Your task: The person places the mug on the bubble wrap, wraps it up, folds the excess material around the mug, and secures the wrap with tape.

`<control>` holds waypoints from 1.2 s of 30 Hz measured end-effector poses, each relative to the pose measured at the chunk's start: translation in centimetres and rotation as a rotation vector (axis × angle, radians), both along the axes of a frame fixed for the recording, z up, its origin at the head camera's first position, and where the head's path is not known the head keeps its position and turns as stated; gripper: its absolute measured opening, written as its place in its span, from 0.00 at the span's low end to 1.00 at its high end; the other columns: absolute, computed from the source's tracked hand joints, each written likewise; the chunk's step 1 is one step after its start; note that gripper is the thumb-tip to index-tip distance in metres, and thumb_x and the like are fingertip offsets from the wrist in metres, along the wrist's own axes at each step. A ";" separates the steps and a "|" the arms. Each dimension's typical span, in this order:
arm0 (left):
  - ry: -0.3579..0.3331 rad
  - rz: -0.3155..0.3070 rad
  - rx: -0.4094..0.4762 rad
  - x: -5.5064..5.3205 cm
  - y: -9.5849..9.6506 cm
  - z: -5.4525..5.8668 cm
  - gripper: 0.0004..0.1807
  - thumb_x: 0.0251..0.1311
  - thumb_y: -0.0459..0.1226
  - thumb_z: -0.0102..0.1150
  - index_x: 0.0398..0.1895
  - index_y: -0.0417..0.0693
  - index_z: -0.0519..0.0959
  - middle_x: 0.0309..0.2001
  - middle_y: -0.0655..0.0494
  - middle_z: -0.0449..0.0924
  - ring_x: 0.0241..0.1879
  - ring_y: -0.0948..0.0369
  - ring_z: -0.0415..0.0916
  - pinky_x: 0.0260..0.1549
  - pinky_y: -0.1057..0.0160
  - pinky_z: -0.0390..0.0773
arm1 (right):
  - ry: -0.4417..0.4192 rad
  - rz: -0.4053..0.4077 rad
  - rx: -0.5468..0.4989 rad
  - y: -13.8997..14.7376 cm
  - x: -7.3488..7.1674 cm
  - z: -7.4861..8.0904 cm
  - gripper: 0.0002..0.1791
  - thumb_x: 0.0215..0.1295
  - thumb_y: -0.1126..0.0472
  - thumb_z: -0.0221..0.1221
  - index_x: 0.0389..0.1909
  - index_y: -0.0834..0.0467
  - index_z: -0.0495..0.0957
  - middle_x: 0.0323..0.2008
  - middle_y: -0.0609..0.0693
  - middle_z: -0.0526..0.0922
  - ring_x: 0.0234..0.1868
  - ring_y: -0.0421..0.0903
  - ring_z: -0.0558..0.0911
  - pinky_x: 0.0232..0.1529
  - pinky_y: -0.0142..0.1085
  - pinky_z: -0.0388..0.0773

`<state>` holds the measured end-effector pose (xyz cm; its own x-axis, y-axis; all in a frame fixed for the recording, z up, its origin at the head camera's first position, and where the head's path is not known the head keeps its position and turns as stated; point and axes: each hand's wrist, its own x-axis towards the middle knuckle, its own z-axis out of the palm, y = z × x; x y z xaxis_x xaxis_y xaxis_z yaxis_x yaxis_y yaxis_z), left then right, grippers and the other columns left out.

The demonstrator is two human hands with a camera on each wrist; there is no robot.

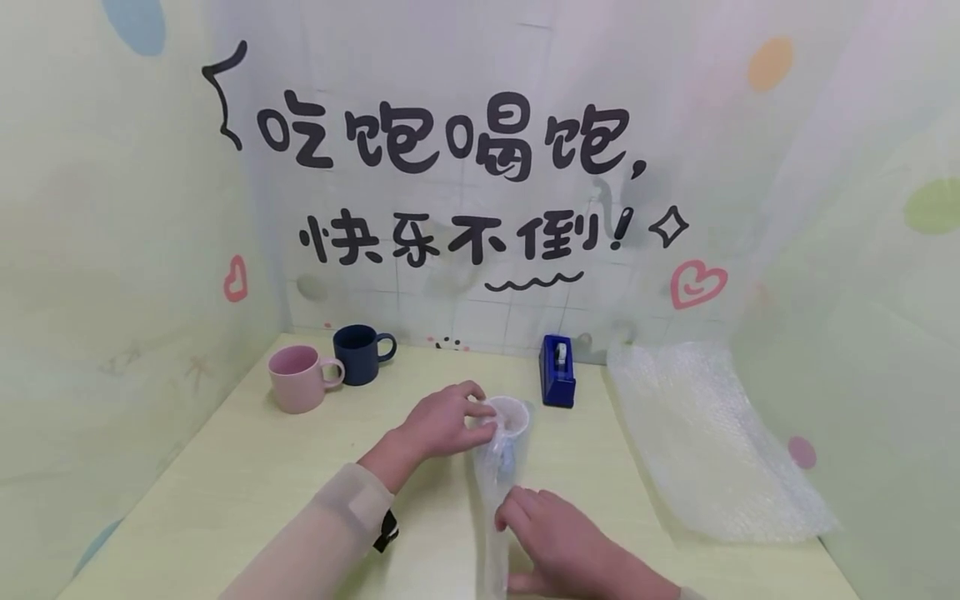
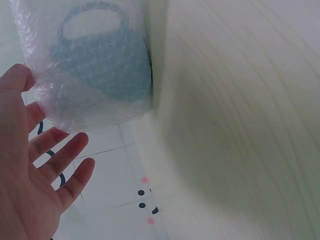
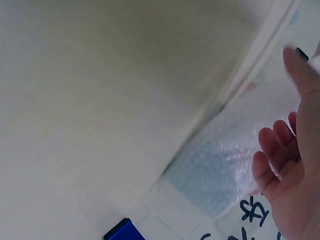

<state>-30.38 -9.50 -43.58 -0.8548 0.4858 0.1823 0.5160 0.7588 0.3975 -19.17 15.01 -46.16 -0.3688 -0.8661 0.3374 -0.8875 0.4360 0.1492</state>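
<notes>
A light blue mug (image 2: 100, 65), its handle showing through the plastic, stands wrapped in bubble wrap (image 1: 491, 500) at mid-table. The wrap's top forms an open round rim, and a loose flap runs toward the near edge. My left hand (image 1: 442, 421) pinches the wrap's upper edge with thumb and index finger; its other fingers spread out in the left wrist view. Low beside the flap, my right hand (image 1: 555, 537) has its fingertips right at the plastic. In the right wrist view its thumb is straight and its fingers bend loosely.
A pink mug (image 1: 297, 382) and a navy mug (image 1: 357, 357) stand at the back left. Behind the wrapped mug is a blue tape dispenser (image 1: 557, 379). Another bubble wrap sheet (image 1: 712, 442) lies along the right side. Printed curtains enclose the table (image 1: 247, 483).
</notes>
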 end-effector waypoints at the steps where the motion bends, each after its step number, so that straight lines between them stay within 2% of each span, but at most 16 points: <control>1: -0.004 0.001 -0.004 0.0 0.0 0.1 0.22 0.72 0.54 0.63 0.62 0.58 0.90 0.64 0.52 0.82 0.53 0.54 0.82 0.46 0.57 0.84 | 0.038 0.021 0.022 -0.3 0.2 -0.1 0.27 0.54 0.44 0.80 0.48 0.48 0.79 0.41 0.37 0.79 0.38 0.33 0.76 0.40 0.24 0.74; 4: -0.012 -0.002 -0.017 0.0 0.0 0.4 0.22 0.73 0.54 0.63 0.62 0.59 0.90 0.64 0.51 0.82 0.53 0.54 0.82 0.46 0.56 0.84 | 0.108 0.108 0.071 -0.8 0.1 0.0 0.16 0.60 0.54 0.77 0.46 0.45 0.82 0.41 0.36 0.82 0.41 0.33 0.78 0.43 0.24 0.75; 6: -0.012 -0.007 -0.029 0.0 -0.1 0.5 0.22 0.73 0.54 0.63 0.62 0.59 0.90 0.64 0.51 0.82 0.53 0.54 0.82 0.45 0.57 0.83 | 0.124 0.172 0.046 -0.9 -0.4 0.5 0.14 0.60 0.57 0.75 0.44 0.45 0.83 0.41 0.36 0.83 0.41 0.35 0.79 0.44 0.24 0.75; 8: -0.002 -0.013 -0.036 0.0 -0.1 0.5 0.21 0.73 0.53 0.63 0.62 0.59 0.91 0.64 0.51 0.82 0.52 0.54 0.82 0.44 0.57 0.83 | 0.097 0.195 -0.046 -0.8 -1.4 1.2 0.14 0.59 0.60 0.73 0.44 0.45 0.83 0.41 0.36 0.84 0.42 0.35 0.80 0.46 0.25 0.76; 10: 0.012 -0.020 -0.039 0.0 -0.1 0.4 0.21 0.72 0.52 0.64 0.61 0.58 0.91 0.63 0.51 0.82 0.51 0.54 0.82 0.42 0.57 0.83 | 0.061 0.187 -0.191 -0.7 -2.7 1.9 0.13 0.60 0.62 0.72 0.43 0.47 0.83 0.41 0.38 0.85 0.43 0.37 0.82 0.48 0.28 0.79; 13: 0.030 -0.028 -0.044 -0.1 -0.2 0.3 0.20 0.72 0.51 0.64 0.61 0.58 0.91 0.62 0.51 0.83 0.51 0.55 0.83 0.42 0.56 0.84 | -0.026 0.116 -0.409 -0.5 -4.8 2.4 0.10 0.63 0.65 0.71 0.41 0.49 0.83 0.41 0.41 0.87 0.44 0.39 0.85 0.50 0.34 0.83; 15: 0.033 -0.034 -0.054 -0.2 -0.2 0.2 0.20 0.74 0.51 0.64 0.62 0.58 0.91 0.63 0.51 0.83 0.52 0.54 0.83 0.44 0.55 0.86 | -0.118 0.034 -0.495 -0.5 -6.1 2.5 0.07 0.68 0.66 0.70 0.41 0.50 0.84 0.41 0.43 0.88 0.45 0.41 0.85 0.50 0.37 0.84; 18: 0.027 -0.042 -0.065 -0.3 -0.3 -0.1 0.19 0.75 0.50 0.65 0.63 0.59 0.90 0.64 0.51 0.82 0.54 0.54 0.83 0.47 0.54 0.87 | -0.278 -0.115 -0.541 -0.6 -7.6 2.5 0.02 0.75 0.63 0.67 0.42 0.52 0.85 0.43 0.46 0.87 0.46 0.43 0.85 0.47 0.42 0.86; 21: 0.029 -0.067 -0.057 -0.5 -0.6 -0.2 0.19 0.77 0.47 0.65 0.65 0.56 0.88 0.64 0.50 0.81 0.55 0.53 0.82 0.50 0.52 0.87 | -0.365 -0.239 -0.524 -0.8 -8.8 2.3 0.02 0.78 0.59 0.66 0.42 0.51 0.85 0.45 0.47 0.87 0.44 0.43 0.84 0.43 0.40 0.87; 24: 0.009 -0.106 -0.013 -0.5 -1.0 -0.3 0.19 0.80 0.44 0.62 0.67 0.51 0.87 0.65 0.49 0.80 0.56 0.52 0.81 0.55 0.50 0.86 | -0.355 -0.289 -0.482 -1.0 -9.7 2.2 0.06 0.80 0.58 0.64 0.38 0.50 0.83 0.39 0.45 0.87 0.37 0.40 0.83 0.37 0.34 0.83; 26: -0.041 -0.127 0.039 -0.5 -1.3 -0.4 0.19 0.82 0.43 0.57 0.68 0.49 0.86 0.67 0.48 0.78 0.59 0.51 0.80 0.59 0.47 0.85 | -0.333 -0.289 -0.468 -1.0 -10.1 2.2 0.08 0.79 0.59 0.63 0.36 0.50 0.81 0.31 0.43 0.86 0.30 0.37 0.80 0.32 0.30 0.78; 29: -0.134 -0.144 0.129 -0.5 -1.7 -0.3 0.23 0.84 0.41 0.45 0.69 0.46 0.85 0.70 0.47 0.75 0.63 0.49 0.77 0.67 0.42 0.80 | -0.319 -0.298 -0.465 -1.1 -10.5 2.3 0.09 0.79 0.60 0.63 0.34 0.51 0.80 0.21 0.40 0.77 0.23 0.33 0.72 0.25 0.28 0.69; 32: -0.220 -0.128 0.192 -0.5 -1.9 -0.4 0.28 0.84 0.48 0.41 0.67 0.48 0.87 0.72 0.49 0.73 0.68 0.49 0.74 0.71 0.38 0.75 | -0.333 -0.326 -0.472 -1.1 -10.7 2.4 0.08 0.78 0.60 0.63 0.35 0.52 0.82 0.18 0.38 0.70 0.21 0.32 0.67 0.23 0.27 0.65; 36: -0.272 -0.087 0.192 -0.4 -1.8 -0.5 0.34 0.77 0.65 0.50 0.67 0.54 0.87 0.75 0.55 0.72 0.72 0.51 0.71 0.73 0.38 0.75 | -0.337 -0.370 -0.469 -1.5 -11.0 2.5 0.09 0.78 0.60 0.63 0.35 0.53 0.84 0.17 0.37 0.67 0.20 0.32 0.66 0.23 0.27 0.64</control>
